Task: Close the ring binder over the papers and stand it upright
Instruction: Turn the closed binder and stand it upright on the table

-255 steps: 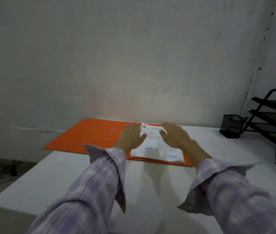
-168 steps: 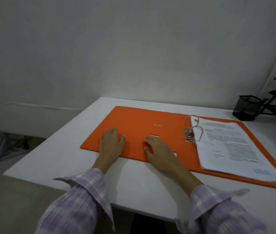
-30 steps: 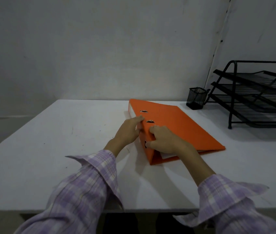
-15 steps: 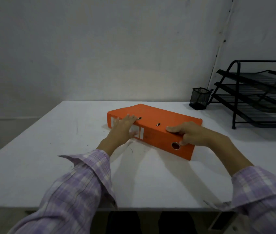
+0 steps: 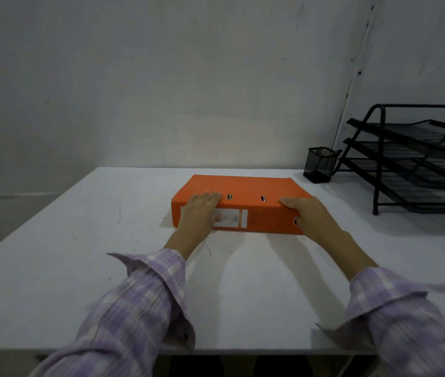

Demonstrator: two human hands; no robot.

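The bench (image 5: 85,268) is white and a little scuffed, with small dark marks on its top, and it stands against a plain grey-white wall (image 5: 161,77) in a dim room; at the right a second wall meets the first in a corner. The orange ring binder (image 5: 246,191) lies flat and closed in the middle of the far half of the bench, not upright, and its spine with the white label (image 5: 233,219) faces the person. Half a second ago the binder lay at an angle with its spine turned toward the front left; now the spine runs straight across the view. The left hand (image 5: 201,213) lies flat and open over the left end of the spine, fingers on the top cover and thumb against the label. The right hand (image 5: 307,213) lies open on the right end, fingers on the top edge and palm over the corner, partly hiding the round finger hole (image 5: 295,221); neither hand is closed around the binder. Two small metal slots (image 5: 246,198) show on the cover between the hands. Both sleeves (image 5: 139,303) are of lilac checked cloth. At the far right a black mesh pen cup (image 5: 319,164) stands just beside a black wire tray rack (image 5: 412,159), both well apart from the binder. Nothing stands between the hands and the binder.
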